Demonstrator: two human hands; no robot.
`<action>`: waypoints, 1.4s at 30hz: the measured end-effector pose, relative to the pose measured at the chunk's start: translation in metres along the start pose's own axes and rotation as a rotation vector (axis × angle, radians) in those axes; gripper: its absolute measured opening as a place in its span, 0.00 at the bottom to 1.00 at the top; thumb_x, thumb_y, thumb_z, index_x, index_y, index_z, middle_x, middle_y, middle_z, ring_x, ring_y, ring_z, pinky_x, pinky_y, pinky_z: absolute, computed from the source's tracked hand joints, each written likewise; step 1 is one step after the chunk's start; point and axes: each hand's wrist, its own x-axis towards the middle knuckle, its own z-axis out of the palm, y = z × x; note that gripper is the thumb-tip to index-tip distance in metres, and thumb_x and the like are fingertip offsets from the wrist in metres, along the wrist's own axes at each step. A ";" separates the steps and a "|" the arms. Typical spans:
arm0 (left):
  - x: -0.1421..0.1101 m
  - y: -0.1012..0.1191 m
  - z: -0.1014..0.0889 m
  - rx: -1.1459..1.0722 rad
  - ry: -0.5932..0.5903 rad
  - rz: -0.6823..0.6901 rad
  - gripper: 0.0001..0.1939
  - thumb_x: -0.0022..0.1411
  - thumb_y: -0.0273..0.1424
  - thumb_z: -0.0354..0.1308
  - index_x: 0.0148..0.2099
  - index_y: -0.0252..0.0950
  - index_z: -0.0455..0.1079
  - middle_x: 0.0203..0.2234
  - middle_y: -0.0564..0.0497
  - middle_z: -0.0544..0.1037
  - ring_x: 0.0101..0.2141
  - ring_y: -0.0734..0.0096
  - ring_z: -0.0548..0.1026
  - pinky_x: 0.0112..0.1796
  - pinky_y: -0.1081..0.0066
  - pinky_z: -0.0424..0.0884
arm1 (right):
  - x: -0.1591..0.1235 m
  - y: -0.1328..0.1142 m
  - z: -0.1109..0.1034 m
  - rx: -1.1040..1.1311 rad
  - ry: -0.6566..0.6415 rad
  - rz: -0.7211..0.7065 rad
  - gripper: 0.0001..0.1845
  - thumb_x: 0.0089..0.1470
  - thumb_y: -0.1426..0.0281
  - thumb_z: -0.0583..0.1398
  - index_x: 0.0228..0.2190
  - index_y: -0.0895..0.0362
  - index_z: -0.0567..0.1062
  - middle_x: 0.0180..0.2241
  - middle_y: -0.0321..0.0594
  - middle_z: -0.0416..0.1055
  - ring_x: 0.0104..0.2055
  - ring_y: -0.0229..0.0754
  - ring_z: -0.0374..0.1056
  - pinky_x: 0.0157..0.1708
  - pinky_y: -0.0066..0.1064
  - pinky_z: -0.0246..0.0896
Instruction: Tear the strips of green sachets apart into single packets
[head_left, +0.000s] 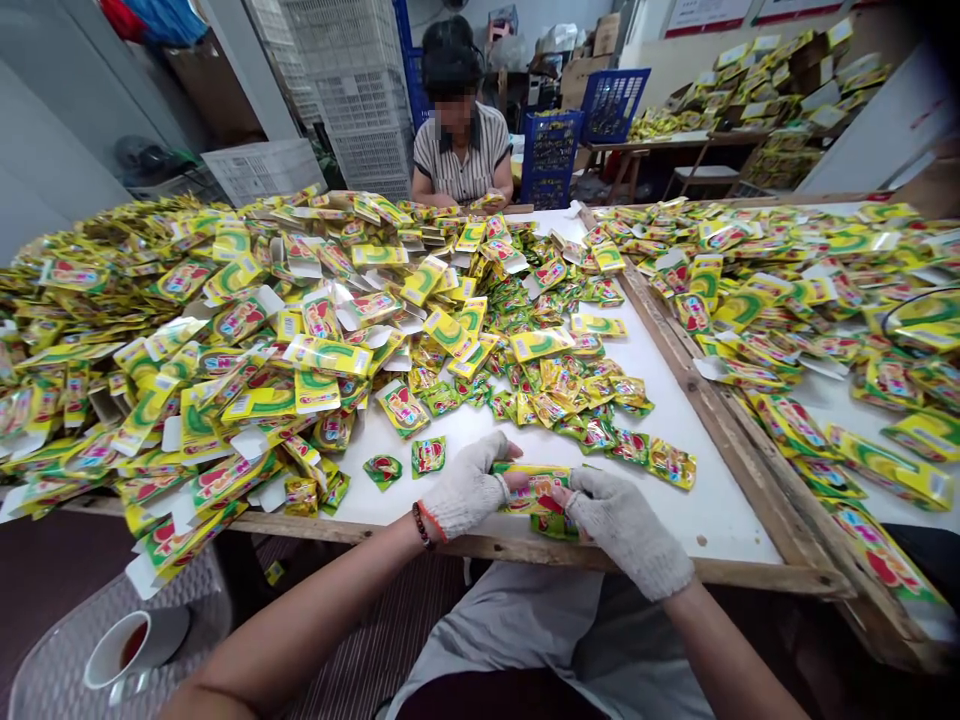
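Note:
Both my hands wear white knit gloves with bare fingertips. My left hand [469,487] is closed on the left end of a small yellow and green candy box [534,489] just above the table's front edge. At the box's right end, my right hand [626,525] is closed too, and its fingers hide that end. A green candy packet [553,526] shows just below the box, by my right fingertips; whether it is held I cannot tell. Two loose green packets, one of them this packet [428,455], lie left of my left hand. More packets [574,390] spread beyond my hands.
A large heap of flat and open boxes [300,350] covers the left side. A wooden strip [697,390] divides the white table [720,520]; more boxes [750,290] lie beyond it. Another person [465,150] sits opposite. A cup [139,645] stands on a chair at lower left.

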 end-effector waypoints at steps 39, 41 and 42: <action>0.054 0.020 0.032 -0.357 -0.014 0.011 0.13 0.55 0.32 0.57 0.44 0.34 0.65 0.29 0.52 0.73 0.26 0.76 0.71 0.27 0.75 0.67 | 0.007 0.019 -0.013 0.427 0.315 0.136 0.21 0.52 0.51 0.58 0.34 0.58 0.69 0.27 0.40 0.72 0.26 0.41 0.68 0.24 0.29 0.59; 0.041 0.023 0.036 -0.518 -0.072 -0.023 0.15 0.56 0.36 0.58 0.42 0.33 0.66 0.31 0.50 0.74 0.27 0.75 0.72 0.28 0.74 0.70 | 0.014 0.014 -0.004 0.374 0.336 0.111 0.20 0.51 0.51 0.58 0.30 0.57 0.68 0.22 0.38 0.70 0.24 0.40 0.66 0.24 0.29 0.58; 0.036 0.024 0.037 -0.561 -0.074 -0.035 0.16 0.55 0.39 0.60 0.41 0.33 0.67 0.32 0.49 0.74 0.28 0.74 0.73 0.29 0.73 0.71 | 0.016 0.013 -0.001 0.318 0.342 0.105 0.20 0.51 0.52 0.58 0.28 0.57 0.68 0.21 0.37 0.69 0.23 0.40 0.65 0.24 0.29 0.58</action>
